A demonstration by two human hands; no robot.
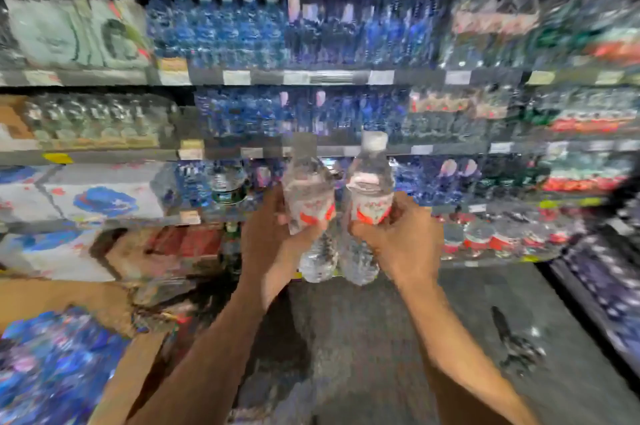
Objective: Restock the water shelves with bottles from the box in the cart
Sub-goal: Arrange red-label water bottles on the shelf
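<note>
A: What's filling the view?

B: The water shelves (346, 78) are spanning it, blurred. A cardboard box (138, 372) is sitting low left.

A: And the hands?

B: The left hand (266, 237) is wrapping one bottle (308, 196), the right hand (398, 237) another bottle (370, 189), both at the label, upright, short of the shelves.

A: Handling?

B: Probably full, fairly heavy, thin-walled and slick; gripping mid-body is looking safest.

packed water shelves (346, 78) ahead leave no clear gap; open floor (363, 338) below
</note>
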